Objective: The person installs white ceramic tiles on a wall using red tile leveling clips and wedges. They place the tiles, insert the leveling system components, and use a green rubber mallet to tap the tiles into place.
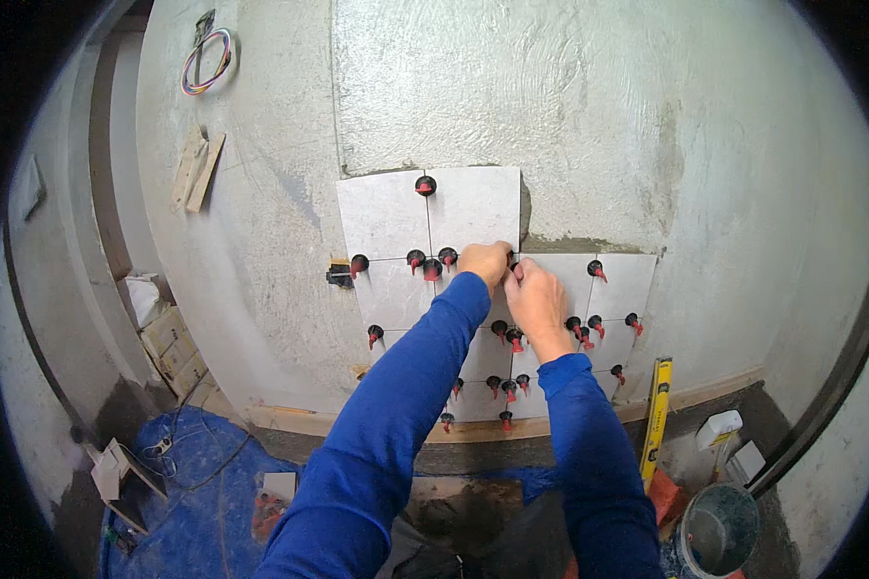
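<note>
Together, the left hand point(485, 261) and right hand point(536, 301) press against the pale grey square wall tiles point(473, 207), meeting at a joint just beside the upper tile's lower right corner. Both grips are curled; whether they pinch one of the red-and-black levelling clips point(425, 185) is hidden. A yellow spirit level point(658, 410) leans lower right.
</note>
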`<state>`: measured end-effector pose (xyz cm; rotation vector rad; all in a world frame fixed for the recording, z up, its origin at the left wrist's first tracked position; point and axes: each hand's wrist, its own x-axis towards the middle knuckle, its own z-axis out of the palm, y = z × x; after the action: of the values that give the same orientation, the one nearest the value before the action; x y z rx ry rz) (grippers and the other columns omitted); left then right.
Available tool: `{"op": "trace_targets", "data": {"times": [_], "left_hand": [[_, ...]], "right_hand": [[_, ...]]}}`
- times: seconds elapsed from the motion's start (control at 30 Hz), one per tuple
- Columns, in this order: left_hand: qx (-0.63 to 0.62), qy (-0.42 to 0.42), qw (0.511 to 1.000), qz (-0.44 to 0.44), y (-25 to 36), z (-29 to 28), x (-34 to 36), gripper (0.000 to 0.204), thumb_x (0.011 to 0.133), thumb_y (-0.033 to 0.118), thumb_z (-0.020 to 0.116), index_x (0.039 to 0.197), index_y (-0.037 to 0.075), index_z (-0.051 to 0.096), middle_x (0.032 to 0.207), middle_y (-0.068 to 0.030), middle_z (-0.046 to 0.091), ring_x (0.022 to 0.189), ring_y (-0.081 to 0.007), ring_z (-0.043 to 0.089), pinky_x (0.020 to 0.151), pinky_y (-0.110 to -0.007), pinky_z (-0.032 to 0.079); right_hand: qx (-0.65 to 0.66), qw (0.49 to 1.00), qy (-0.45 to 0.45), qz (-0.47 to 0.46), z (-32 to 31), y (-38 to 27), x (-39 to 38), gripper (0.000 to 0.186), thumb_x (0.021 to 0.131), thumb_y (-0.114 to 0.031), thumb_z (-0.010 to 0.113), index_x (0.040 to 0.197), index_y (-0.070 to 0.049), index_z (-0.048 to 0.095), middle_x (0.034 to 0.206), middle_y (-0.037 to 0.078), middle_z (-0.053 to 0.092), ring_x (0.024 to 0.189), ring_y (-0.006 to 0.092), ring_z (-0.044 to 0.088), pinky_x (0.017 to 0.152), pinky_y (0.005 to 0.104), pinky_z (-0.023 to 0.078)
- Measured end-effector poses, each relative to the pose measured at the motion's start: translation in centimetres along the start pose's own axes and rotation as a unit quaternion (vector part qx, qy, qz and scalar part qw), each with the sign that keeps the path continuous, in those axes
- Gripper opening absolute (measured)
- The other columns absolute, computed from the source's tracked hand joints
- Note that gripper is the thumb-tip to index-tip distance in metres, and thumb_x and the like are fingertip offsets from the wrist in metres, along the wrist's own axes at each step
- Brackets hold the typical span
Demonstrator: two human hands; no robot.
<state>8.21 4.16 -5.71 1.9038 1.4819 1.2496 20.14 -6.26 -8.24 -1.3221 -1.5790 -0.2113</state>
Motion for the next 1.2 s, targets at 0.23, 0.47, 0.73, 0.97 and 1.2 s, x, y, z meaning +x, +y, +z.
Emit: {"op": "trace_targets", "data": {"times": [0.23, 0.47, 0.73, 0.97, 1.2], "left_hand": [[0.185, 0.026, 0.978, -0.098, 4.9, -1.3, -2.3, 0.056, 0.085, 0.043, 0.066, 0.12, 0.001, 0.075, 0.123, -0.0304, 0.071, 0.117, -0.0421, 0.07, 0.102, -0.044, 0.054], [0.218, 0.025, 0.97, -0.106, 6.9, -2.3, -2.7, 0.059, 0.08, 0.046, 0.072, 0.113, -0.003, 0.078, 0.126, -0.0272, 0.072, 0.119, -0.0383, 0.071, 0.101, -0.043, 0.055], [0.174, 0.069, 0.975, -0.119, 7.5, -2.3, -3.7, 0.061, 0.076, 0.044, 0.081, 0.113, -0.005, 0.077, 0.124, -0.0277, 0.072, 0.118, -0.0366, 0.072, 0.101, -0.042, 0.056], [0.189, 0.06, 0.971, -0.135, 8.6, -2.5, -4.5, 0.046, 0.084, 0.031, 0.075, 0.122, 0.005, 0.077, 0.129, -0.0179, 0.074, 0.123, -0.0344, 0.07, 0.102, -0.041, 0.056], [0.27, 0.072, 0.96, 0.005, 8.4, -8.9, -7.1, 0.051, 0.089, 0.05, 0.074, 0.112, 0.005, 0.078, 0.117, -0.0221, 0.076, 0.11, -0.0392, 0.073, 0.095, -0.047, 0.058]], "right_hand": [[-0.008, 0.994, 0.109, 0.006, 2.7, 0.2, -0.7, 0.018, 0.101, -0.02, 0.054, 0.102, -0.006, 0.066, 0.103, 0.018, 0.074, 0.086, 0.0449, 0.072, 0.074, 0.0584, 0.055], [0.021, 0.984, 0.175, 0.023, 5.3, 0.3, 0.1, 0.017, 0.1, -0.019, 0.054, 0.095, -0.009, 0.067, 0.096, 0.012, 0.073, 0.079, 0.0413, 0.072, 0.065, 0.054, 0.054], [0.07, 0.965, 0.25, -0.04, 6.6, 1.3, 0.3, 0.01, 0.095, -0.014, 0.059, 0.091, -0.011, 0.067, 0.088, 0.012, 0.072, 0.074, 0.0401, 0.07, 0.061, 0.0512, 0.053], [0.085, 0.972, 0.216, -0.046, 6.5, 1.5, 0.6, 0.011, 0.095, -0.012, 0.059, 0.093, -0.009, 0.069, 0.088, 0.015, 0.073, 0.077, 0.0409, 0.071, 0.064, 0.0516, 0.055], [0.009, 0.993, 0.118, -0.008, -0.4, -1.7, -0.5, 0.018, 0.092, -0.024, 0.075, 0.102, -0.009, 0.074, 0.093, 0.012, 0.074, 0.086, 0.0359, 0.073, 0.071, 0.048, 0.056]]}}
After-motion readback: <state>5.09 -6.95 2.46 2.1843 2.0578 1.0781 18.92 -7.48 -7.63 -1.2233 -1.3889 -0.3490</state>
